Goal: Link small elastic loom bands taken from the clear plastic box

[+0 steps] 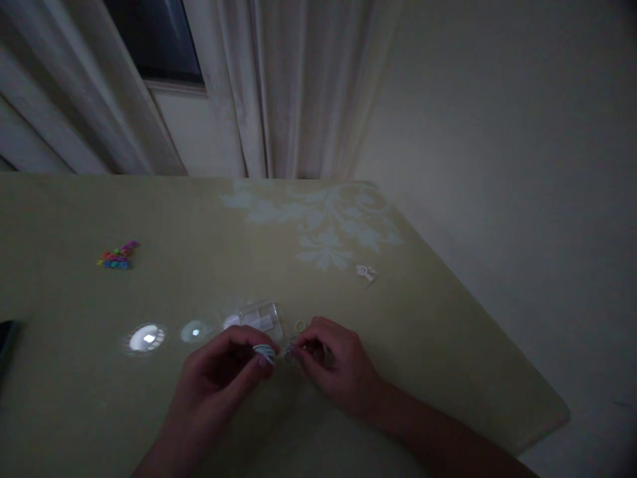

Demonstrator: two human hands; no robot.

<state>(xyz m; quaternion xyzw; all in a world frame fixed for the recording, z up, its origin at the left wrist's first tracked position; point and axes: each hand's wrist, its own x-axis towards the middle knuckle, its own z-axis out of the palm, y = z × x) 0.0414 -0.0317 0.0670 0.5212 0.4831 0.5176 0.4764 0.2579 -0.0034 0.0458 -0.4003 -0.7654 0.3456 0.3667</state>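
My left hand point(223, 378) is closed, with thumb and fingertips pinching a small bundle of thin pale bands point(265, 353), perhaps rubber bands or hair ties. Close beside it, my right hand point(338, 362) pinches small thin greyish loops point(289, 352) whose kind is too dim to make out. Both sets of fingertips are near each other, just above the table. A single pale ring point(299, 326) lies beyond the right fingertips. Behind my left fingers sits a clear plastic box point(261, 317), partly hidden by the hand.
A cluster of small colourful pieces point(118, 256) lies at the left of the table point(199, 219). A small white tag-like item point(367, 273) is at the right. A dark object point(6, 338) shows at the left edge. Curtains point(298, 86) and a wall stand behind.
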